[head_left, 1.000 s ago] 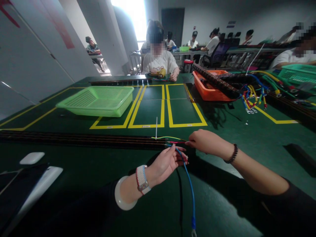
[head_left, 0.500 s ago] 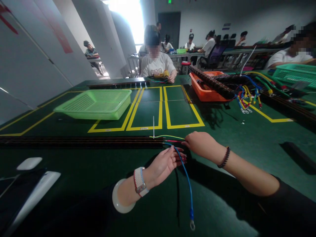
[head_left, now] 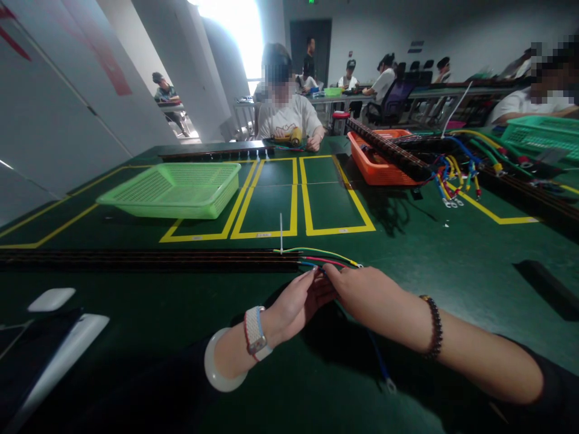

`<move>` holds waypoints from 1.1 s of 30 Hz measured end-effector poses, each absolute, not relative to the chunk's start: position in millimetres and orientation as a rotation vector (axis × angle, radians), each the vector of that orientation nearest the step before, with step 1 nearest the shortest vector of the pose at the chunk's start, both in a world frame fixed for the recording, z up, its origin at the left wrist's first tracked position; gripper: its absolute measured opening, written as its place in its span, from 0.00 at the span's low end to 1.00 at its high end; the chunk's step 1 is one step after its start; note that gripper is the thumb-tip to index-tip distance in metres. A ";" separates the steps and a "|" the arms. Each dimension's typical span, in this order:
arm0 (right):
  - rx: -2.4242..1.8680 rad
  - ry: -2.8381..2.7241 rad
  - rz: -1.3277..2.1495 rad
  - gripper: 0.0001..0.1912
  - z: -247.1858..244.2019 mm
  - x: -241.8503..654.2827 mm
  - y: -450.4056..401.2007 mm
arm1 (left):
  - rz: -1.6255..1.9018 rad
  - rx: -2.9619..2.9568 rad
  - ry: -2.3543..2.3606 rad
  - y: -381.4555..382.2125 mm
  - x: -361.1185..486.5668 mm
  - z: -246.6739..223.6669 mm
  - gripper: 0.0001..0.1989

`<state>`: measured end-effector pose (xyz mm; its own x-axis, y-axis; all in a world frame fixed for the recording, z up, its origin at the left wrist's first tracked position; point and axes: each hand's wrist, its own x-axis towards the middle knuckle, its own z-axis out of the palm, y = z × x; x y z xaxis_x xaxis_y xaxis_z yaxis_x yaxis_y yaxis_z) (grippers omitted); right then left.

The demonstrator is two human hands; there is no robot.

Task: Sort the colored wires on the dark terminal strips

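My left hand (head_left: 294,304) is closed around the blue wire (head_left: 308,263) near the right end of the long dark strips (head_left: 181,259). Against its fingertips, my right hand (head_left: 362,295) pinches the same blue wire; part of the wire is hidden by the hands. Its ring terminal (head_left: 389,384) hangs out below my right hand. A red wire (head_left: 330,261) and a yellow-green wire (head_left: 316,249) run just above both hands. A white cable tie (head_left: 281,232) stands upright on the strips.
A light green basket (head_left: 181,193) sits at the back left. The orange basket (head_left: 384,166), at the back right, has a dark strip across it, beside bundled wires (head_left: 452,175). Across the table a person (head_left: 289,117) has a yellow tool (head_left: 294,137). A white device (head_left: 52,299) lies left.
My right hand has moved down from the red and yellow-green wires to the blue wire. The blue wire's ring end has swung right. The person opposite has shifted the yellow tool slightly left.
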<state>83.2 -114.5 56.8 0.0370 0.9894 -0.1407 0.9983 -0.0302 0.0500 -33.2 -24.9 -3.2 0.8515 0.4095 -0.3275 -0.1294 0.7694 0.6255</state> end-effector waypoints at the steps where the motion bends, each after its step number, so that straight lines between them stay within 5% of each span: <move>1: 2.148 2.098 -0.102 0.22 57.2 84.9 -114.2 | 0.302 0.633 0.458 -24.7 -33.4 -3.5 0.11; 9: 2.070 2.256 -0.128 0.17 70.3 112.9 -112.6 | 0.199 0.678 0.428 -26.1 -38.8 4.1 0.14; 27: 2.055 2.321 -0.364 0.28 54.0 128.4 -102.0 | 0.074 0.849 0.339 -25.2 -41.7 4.3 0.15; 33: 2.296 2.196 -0.332 0.10 69.8 144.7 -92.8 | 0.064 0.895 0.326 -26.0 -40.9 4.6 0.16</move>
